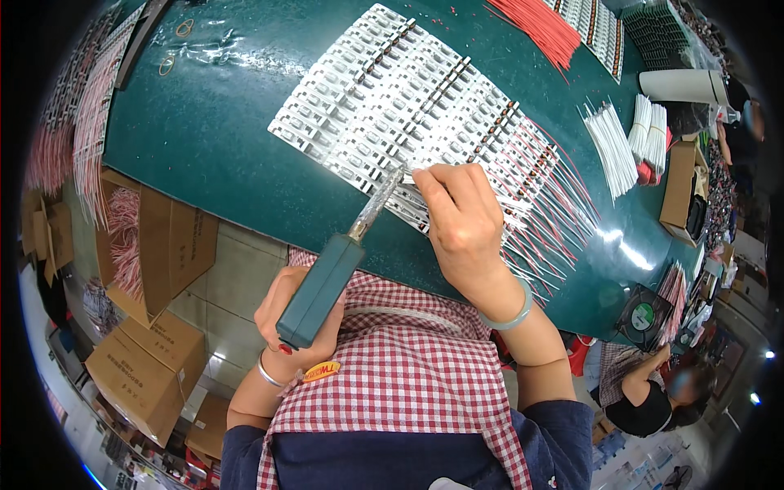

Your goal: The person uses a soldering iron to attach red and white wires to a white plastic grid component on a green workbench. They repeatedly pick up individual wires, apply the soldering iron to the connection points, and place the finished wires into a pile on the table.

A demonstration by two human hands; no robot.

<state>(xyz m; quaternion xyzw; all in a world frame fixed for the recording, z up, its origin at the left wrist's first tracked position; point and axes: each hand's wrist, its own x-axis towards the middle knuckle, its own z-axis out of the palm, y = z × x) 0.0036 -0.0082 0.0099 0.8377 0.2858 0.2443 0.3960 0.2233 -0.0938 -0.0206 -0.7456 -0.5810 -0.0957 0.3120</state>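
Note:
My left hand is wrapped round a soldering gun with a dark green body and a long metal barrel. The barrel's tip reaches the near edge of a broad panel of white modules lying on the green table. Close beside that tip, the fingers of my right hand are pinched together over the panel. What they hold, if anything, is too small to make out. Red and white wires fan out from the panel's right part, past my right wrist.
Bundles of white wires and red wires lie across the green table. A black fan stands at the right edge, near another person. Cardboard boxes stand on the floor at left.

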